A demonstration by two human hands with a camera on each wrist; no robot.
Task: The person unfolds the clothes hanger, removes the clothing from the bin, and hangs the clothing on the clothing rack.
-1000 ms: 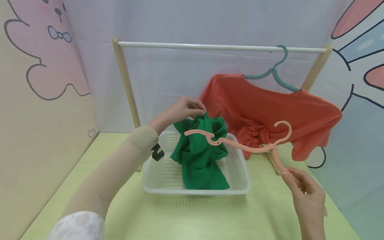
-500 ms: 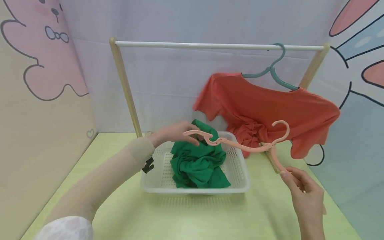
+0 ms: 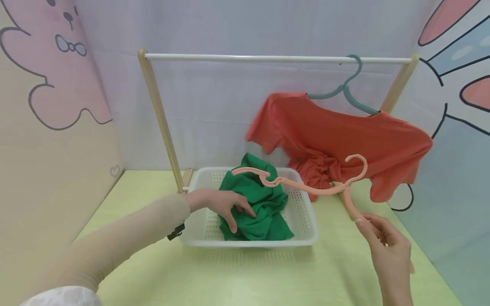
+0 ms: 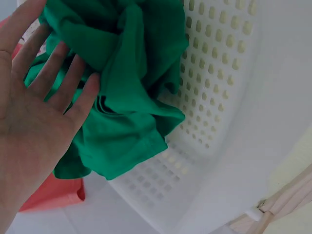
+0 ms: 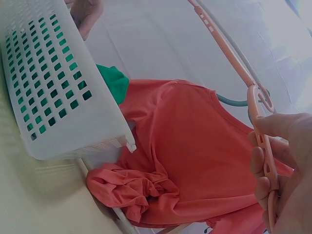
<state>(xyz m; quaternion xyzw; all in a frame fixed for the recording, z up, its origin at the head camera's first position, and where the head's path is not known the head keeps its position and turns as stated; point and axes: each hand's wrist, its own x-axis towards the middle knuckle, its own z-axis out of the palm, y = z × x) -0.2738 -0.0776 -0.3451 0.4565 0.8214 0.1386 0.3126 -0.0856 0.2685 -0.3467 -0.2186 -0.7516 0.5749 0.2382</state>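
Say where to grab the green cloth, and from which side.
Probably the far fold of the green cloth, pinched from above: in the head view it peaks past the far rim of the white basket, the rest bunched inside.

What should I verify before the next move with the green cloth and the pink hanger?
1. Right hand grips pink hanger: ok.
2. Left hand grips green cloth: not ok, spread over it without gripping.
3. Green cloth inside white basket: ok.
4. Green cloth laid flat: not ok, bunched up.
5. Neck opening of the green cloth found: cannot tell, lost in the folds.
6. Room on rail: ok, teal hanger hooks near its right end.
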